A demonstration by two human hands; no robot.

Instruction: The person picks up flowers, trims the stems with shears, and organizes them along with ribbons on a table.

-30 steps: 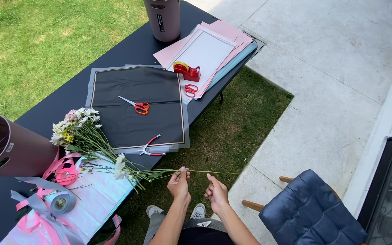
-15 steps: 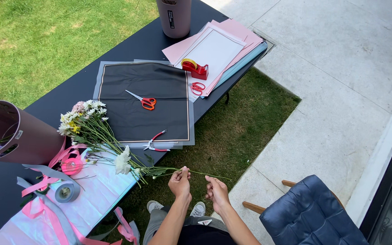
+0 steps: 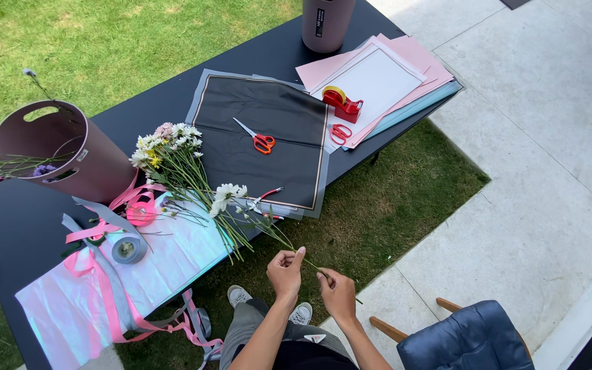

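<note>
Left hand [image 3: 285, 270] and right hand [image 3: 338, 293] both pinch 1 thin green flower stem [image 3: 310, 262], held off the surface [image 3: 173, 89] edge over grass. Compared with 1 s ago, the hands sit slightly lower; the bunch of flowers [image 3: 179, 164] lies unmoved.

both hands, left hand [image 3: 286, 271] and right hand [image 3: 338, 294], pinch a thin flower stem [image 3: 310, 264] beside the black table [image 3: 173, 89].

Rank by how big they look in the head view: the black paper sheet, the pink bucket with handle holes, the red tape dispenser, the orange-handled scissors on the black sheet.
1. black paper sheet
2. pink bucket, though it sits nearer the camera
3. and 4. red tape dispenser and orange-handled scissors: too alike to rank.
</note>
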